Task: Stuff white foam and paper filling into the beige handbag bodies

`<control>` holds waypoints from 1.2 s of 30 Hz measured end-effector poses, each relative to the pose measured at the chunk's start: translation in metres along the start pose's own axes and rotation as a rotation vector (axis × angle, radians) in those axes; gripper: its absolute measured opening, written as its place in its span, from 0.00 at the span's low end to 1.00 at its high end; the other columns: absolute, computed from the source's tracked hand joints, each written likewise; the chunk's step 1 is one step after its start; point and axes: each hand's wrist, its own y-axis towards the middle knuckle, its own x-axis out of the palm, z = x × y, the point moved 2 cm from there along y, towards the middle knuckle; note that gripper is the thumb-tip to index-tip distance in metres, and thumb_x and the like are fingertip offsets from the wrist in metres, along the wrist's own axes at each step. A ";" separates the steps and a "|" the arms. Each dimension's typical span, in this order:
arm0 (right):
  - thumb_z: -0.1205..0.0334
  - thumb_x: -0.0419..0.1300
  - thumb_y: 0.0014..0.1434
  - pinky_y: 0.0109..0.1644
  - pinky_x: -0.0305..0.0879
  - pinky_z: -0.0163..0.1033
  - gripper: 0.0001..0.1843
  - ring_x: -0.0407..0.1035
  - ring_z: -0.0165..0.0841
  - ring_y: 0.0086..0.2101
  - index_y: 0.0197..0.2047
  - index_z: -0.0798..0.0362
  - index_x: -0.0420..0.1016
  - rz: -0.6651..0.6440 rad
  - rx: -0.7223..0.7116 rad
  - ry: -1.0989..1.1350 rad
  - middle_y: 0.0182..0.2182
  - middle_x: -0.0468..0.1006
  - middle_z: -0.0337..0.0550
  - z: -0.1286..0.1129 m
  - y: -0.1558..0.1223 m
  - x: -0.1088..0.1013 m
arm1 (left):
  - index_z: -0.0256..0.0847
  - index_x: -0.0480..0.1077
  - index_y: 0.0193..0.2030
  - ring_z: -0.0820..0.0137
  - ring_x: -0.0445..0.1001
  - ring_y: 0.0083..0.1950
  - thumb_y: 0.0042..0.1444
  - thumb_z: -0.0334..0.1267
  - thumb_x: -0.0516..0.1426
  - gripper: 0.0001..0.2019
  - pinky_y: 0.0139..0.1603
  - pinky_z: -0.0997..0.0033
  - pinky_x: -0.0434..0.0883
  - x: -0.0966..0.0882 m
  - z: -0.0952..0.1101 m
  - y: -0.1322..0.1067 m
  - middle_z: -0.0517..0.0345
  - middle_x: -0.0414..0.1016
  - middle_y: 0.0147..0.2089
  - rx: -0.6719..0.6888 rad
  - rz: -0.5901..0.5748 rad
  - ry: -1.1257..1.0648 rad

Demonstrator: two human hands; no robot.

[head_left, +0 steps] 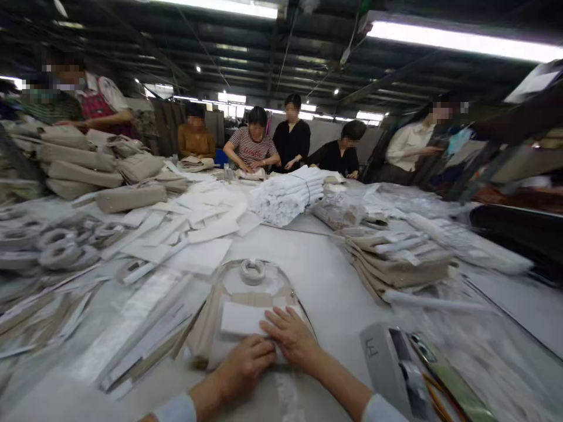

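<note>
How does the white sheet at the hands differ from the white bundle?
The white sheet looks flat; the white bundle is bulky, with a tie around it. The sheet lies on a beige bag, partly under the right hand; the bundle sits farther back on the table. Both are white.

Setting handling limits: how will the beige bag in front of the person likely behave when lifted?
The beige bag will probably flop, since its side sags in soft folds. The white sheet lies flat on top and may slide if the bag tilts. The pale coil at its far end could shift too; whether it's fastened, I can't tell.
</note>
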 end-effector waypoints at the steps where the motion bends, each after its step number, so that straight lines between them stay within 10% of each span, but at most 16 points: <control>1: 0.61 0.48 0.63 0.63 0.43 0.58 0.25 0.49 0.43 0.62 0.63 0.41 0.55 0.001 -0.004 0.001 0.64 0.57 0.41 0.000 -0.001 -0.001 | 0.37 0.66 0.44 0.69 0.63 0.42 0.65 0.31 0.45 0.10 0.46 0.70 0.65 0.002 0.000 0.000 0.56 0.71 0.43 -0.011 -0.022 0.038; 9: 0.62 0.50 0.63 0.63 0.45 0.57 0.24 0.50 0.44 0.61 0.62 0.42 0.57 0.045 -0.014 0.020 0.62 0.60 0.42 -0.002 -0.004 0.000 | 0.39 0.68 0.37 0.66 0.64 0.45 0.63 0.37 0.51 0.07 0.50 0.59 0.61 -0.007 0.007 0.026 0.59 0.69 0.36 0.040 -0.205 0.357; 16: 0.65 0.51 0.61 0.64 0.46 0.58 0.26 0.51 0.43 0.61 0.63 0.45 0.57 0.078 -0.027 0.061 0.62 0.61 0.43 -0.003 -0.003 -0.001 | 0.47 0.65 0.50 0.58 0.57 0.58 0.59 0.43 0.55 0.12 0.63 0.35 0.45 -0.019 -0.003 0.020 0.53 0.63 0.55 -0.135 -0.223 0.211; 25: 0.73 0.51 0.53 0.61 0.57 0.57 0.25 0.62 0.40 0.56 0.56 0.54 0.66 0.542 0.013 0.074 0.53 0.72 0.51 0.005 -0.015 0.013 | 0.44 0.64 0.49 0.52 0.45 0.68 0.61 0.36 0.49 0.10 0.64 0.33 0.45 -0.015 -0.002 0.011 0.47 0.42 0.70 -0.140 -0.238 0.248; 36: 0.67 0.47 0.65 0.61 0.55 0.57 0.19 0.61 0.41 0.56 0.58 0.49 0.64 0.483 -0.128 -0.171 0.53 0.72 0.48 -0.009 -0.013 0.008 | 0.42 0.68 0.39 0.46 0.35 0.70 0.60 0.43 0.51 0.09 0.64 0.32 0.38 -0.009 -0.008 0.007 0.45 0.41 0.70 -0.093 -0.220 0.253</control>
